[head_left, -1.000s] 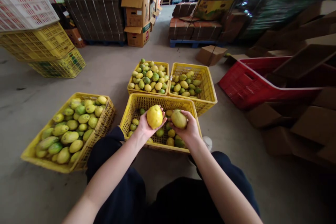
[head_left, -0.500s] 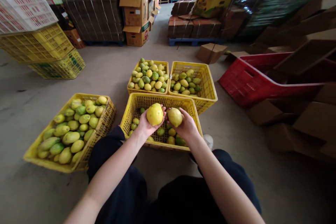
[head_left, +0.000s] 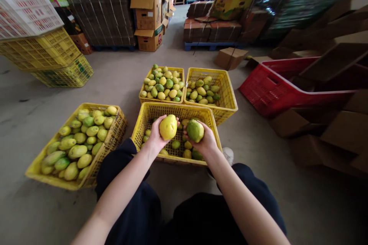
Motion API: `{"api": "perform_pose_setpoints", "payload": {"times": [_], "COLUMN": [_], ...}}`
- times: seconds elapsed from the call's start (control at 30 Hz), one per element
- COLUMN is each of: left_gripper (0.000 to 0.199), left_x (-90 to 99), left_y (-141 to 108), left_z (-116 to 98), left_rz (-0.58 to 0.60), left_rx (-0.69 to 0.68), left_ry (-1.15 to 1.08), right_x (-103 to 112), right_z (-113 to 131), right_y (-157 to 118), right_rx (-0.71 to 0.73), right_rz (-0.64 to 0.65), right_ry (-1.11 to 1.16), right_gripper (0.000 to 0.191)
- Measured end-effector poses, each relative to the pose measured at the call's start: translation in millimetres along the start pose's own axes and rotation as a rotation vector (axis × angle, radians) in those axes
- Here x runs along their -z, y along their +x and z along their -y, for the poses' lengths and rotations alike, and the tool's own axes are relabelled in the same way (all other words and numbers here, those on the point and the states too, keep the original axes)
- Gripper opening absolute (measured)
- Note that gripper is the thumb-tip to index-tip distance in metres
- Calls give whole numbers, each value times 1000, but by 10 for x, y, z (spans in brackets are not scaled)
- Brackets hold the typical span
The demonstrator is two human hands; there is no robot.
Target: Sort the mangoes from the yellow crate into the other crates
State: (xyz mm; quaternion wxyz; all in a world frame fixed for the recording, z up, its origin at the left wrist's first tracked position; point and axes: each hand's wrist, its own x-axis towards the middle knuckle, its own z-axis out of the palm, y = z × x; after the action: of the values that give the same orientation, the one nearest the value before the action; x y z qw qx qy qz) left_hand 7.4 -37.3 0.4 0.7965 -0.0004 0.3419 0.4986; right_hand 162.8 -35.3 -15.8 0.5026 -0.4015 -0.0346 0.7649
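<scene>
My left hand is wrapped round a large yellow lemon. In my right hand is a lemon with a mostly green side turned up. Both are held a little apart above the near yellow crate, where several yellow and green lemons lie on the bottom. Behind it stand a crate heaped with mixed lemons and a partly filled crate. To the left is a crate full of larger lemons.
Stacked white and yellow crates stand at far left. On the right are a red crate and loose cardboard boxes. Pallets of cartons line the back. My shoe is beside the near crate.
The lemon in my right hand has turned from its yellow side to its green side. My left hand has rolled its lemon slightly, and the two hands are a bit farther apart.
</scene>
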Motion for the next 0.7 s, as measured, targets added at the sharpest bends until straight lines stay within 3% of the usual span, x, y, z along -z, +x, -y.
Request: {"api": "perform_pose_setpoints", "payload": {"times": [0.13, 0.33, 0.5, 0.57, 0.7], "left_gripper": [31, 36, 26, 22, 32], "left_x": [27, 28, -41, -48, -10], "left_y": [50, 120, 45, 19, 3], "left_z": [32, 44, 30, 16, 1], "left_rz": [-22, -203, -86, -47, 32], "left_rx": [41, 26, 15, 39, 66], "left_ry": [25, 53, -1, -24, -10], "right_x": [-19, -83, -93, -81, -33], "right_z": [-46, -43, -15, -14, -10], "right_y": [21, -54, -96, -87, -33], "right_rx": [48, 59, 65, 47, 23], "right_rz": [-51, -102, -81, -83, -126], "right_ry": [0, -25, -19, -15, -4], "right_gripper": [21, 23, 5, 6, 13]}}
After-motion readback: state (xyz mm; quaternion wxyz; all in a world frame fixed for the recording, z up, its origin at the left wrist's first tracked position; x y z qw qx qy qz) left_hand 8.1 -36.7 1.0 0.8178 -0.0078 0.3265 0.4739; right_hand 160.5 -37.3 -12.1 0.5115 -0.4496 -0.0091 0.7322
